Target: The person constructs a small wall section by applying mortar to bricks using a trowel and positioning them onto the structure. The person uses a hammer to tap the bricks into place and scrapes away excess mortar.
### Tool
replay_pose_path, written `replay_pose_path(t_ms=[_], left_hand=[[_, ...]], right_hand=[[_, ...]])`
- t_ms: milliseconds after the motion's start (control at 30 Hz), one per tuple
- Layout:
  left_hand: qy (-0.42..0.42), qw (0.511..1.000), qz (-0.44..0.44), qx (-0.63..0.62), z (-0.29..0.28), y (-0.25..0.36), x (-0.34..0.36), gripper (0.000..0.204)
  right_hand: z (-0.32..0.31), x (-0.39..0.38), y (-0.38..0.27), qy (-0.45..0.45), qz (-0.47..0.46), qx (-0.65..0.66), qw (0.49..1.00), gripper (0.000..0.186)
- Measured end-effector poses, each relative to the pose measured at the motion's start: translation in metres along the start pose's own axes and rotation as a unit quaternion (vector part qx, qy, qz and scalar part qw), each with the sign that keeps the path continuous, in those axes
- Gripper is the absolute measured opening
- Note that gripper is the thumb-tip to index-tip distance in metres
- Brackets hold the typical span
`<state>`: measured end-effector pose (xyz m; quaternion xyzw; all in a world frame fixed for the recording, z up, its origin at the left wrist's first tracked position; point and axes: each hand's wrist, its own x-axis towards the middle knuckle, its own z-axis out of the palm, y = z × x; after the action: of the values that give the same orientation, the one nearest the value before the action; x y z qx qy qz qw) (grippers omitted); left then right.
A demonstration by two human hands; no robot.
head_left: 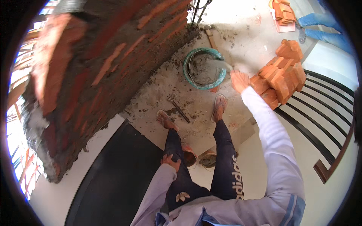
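My right hand (240, 80) grips the handle of a trowel (221, 64), whose blurred blade is over a round teal tub (185, 68) with grey mortar (203, 71) inside. My left hand (170, 161) rests on my left thigh, fingers apart and holding nothing. A hammer-like tool (180, 110) lies on the mortar-spattered floor between my feet and the wall. Just right of my right hand are piled red bricks (283, 81). A wooden board (211, 39) lies behind the tub.
A partly mortared brick wall (94, 56) rises at left. Two buckets (188, 154) sit below between my legs, beside a dark panel (113, 180). A black railing (320, 113) runs at right. Another person's jeans-clad legs (320, 34) lie near a second brick pile (283, 15) at upper right.
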<state>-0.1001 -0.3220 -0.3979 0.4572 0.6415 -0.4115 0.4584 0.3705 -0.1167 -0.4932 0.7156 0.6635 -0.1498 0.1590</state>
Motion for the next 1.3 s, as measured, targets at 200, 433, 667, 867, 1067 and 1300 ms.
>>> replay_pose_path(t_ms=[200, 433, 667, 867, 1067, 1300], left_hand=[[-0.015, 0.999, 0.010, 0.041, 0.013, 0.002, 0.012, 0.070], [-0.045, 0.998, -0.031, 0.019, 0.019, -0.001, 0.009, 0.065], [-0.043, 0.998, 0.012, 0.044, 0.000, 0.014, 0.015, 0.063], [-0.054, 0.998, -0.014, 0.031, 0.000, 0.001, 0.011, 0.064], [-0.082, 0.996, -0.005, 0.036, -0.010, 0.013, 0.015, 0.068], [-0.061, 0.998, -0.003, 0.034, 0.001, 0.008, 0.016, 0.066]], right_hand=[[0.084, 0.093, -0.083, -0.036, 0.043, -0.099, 0.994, 0.019], [0.054, 0.037, -0.088, -0.198, 0.028, 0.166, 0.966, 0.026], [0.159, 0.056, -0.070, -0.284, -0.128, 0.108, 0.944, 0.030], [0.083, 0.050, -0.072, -0.168, 0.148, 0.168, 0.960, 0.026], [0.184, 0.063, -0.074, -0.234, 0.228, 0.570, 0.754, 0.042], [0.152, 0.044, -0.084, -0.249, 0.210, 0.603, 0.728, 0.034]])
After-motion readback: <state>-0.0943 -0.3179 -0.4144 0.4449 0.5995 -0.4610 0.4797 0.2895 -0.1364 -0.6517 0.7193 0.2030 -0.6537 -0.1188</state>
